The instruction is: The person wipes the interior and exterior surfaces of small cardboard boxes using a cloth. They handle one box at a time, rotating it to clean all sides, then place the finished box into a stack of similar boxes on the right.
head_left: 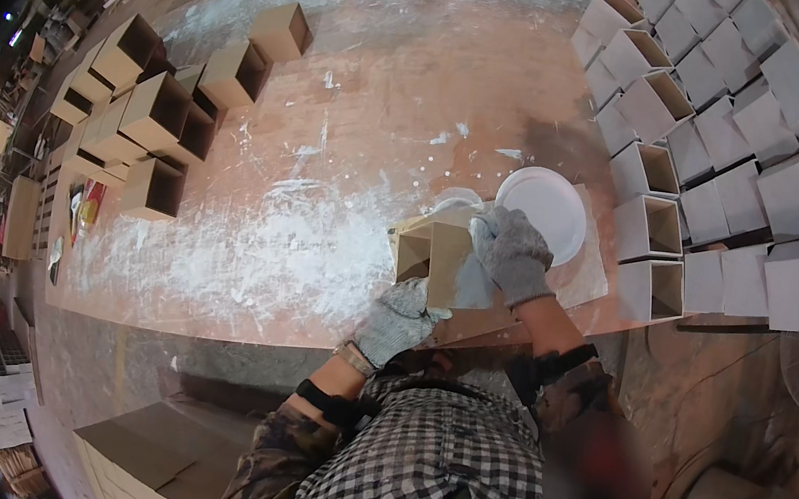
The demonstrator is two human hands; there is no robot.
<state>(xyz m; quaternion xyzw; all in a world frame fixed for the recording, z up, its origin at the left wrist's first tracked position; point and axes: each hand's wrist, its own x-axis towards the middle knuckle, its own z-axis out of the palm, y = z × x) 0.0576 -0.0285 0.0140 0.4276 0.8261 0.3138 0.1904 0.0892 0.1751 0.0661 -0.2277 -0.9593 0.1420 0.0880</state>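
Here's the tan, open-ended box [446,251], pale grey coating [473,283] on its right side, left hand [400,318] gripping it, right hand [514,255] curled there, its hold unclear

The box [448,258] was smooth, matt, wood-like board; the gloves [518,257], rough knit cloth; the tub [556,208], seemingly smooth plastic; the table [361,123], worn matt wood with chalky smears.

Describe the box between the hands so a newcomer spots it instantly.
On the table, go to the near edge. Between the left hand and right hand sits a tan box; its grey-smeared right side sets it apart from the plain boxes at left and grey boxes at right.
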